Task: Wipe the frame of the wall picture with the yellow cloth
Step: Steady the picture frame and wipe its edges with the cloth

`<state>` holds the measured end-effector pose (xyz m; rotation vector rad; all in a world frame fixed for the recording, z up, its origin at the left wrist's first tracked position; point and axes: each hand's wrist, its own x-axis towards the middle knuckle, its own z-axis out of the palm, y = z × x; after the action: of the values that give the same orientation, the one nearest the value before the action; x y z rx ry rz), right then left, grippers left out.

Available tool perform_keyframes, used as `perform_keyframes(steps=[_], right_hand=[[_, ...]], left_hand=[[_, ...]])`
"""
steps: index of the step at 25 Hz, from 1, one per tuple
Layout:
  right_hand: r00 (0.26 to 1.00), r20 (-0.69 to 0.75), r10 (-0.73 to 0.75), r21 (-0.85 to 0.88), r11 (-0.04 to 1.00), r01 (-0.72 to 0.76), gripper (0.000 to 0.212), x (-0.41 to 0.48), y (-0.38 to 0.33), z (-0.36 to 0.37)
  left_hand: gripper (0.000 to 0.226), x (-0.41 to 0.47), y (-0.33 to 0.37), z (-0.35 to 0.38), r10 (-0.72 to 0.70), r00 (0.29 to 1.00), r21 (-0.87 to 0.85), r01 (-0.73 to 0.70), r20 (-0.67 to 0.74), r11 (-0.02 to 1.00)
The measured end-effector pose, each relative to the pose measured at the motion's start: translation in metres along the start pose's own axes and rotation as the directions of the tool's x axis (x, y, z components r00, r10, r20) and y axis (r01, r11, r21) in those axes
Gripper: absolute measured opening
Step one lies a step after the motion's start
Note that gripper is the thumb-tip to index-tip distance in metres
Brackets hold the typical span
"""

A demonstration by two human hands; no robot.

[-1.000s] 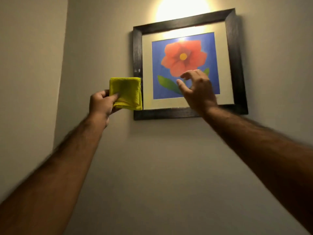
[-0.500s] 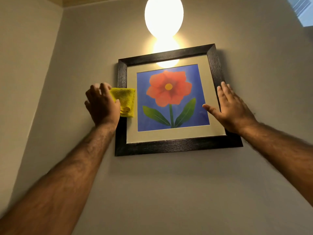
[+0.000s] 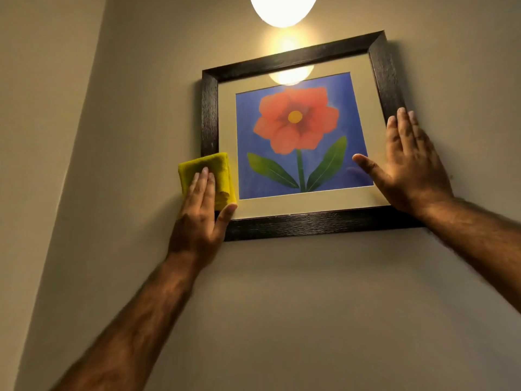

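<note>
grainy dark wood frame (image 3: 310, 222), soft cloth (image 3: 222, 172)

The left hand (image 3: 201, 218) lies flat on a folded yellow cloth (image 3: 210, 176), pressing it against the lower left side of the dark frame (image 3: 284, 224) — fingers straight, thumb at the cloth's lower corner. The right hand (image 3: 408, 170) rests open against the frame's right side, thumb on the glass. The picture (image 3: 296, 131) shows a red flower on blue — a lit lamp (image 3: 283, 8) hangs above it.
</note>
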<state>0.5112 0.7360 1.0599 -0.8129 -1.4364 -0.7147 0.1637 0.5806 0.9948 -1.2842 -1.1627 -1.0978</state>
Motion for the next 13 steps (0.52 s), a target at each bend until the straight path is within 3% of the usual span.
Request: perform_keyframes(steps=[5, 8, 13], right_hand=[[1.0, -0.015, -0.001, 0.003, 1.0, 0.001, 0.107, 0.0, 0.0, 0.003], [1.0, -0.023, -0.006, -0.012, 1.0, 0.005, 0.107, 0.0, 0.0, 0.003], [0.999, -0.038, 0.002, -0.018, 1.0, -0.003, 0.109, 0.0, 0.0, 0.004]], left_hand=[[0.088, -0.05, 0.0, 0.003, -0.014, 0.998, 0.038, 0.012, 0.068, 0.999], [0.096, 0.003, -0.003, 0.001, -0.014, 0.997, 0.038, 0.011, 0.076, 0.999], [0.097, 0.148, -0.014, -0.004, -0.14, 0.984, 0.066, 0.133, 0.115, 0.989]])
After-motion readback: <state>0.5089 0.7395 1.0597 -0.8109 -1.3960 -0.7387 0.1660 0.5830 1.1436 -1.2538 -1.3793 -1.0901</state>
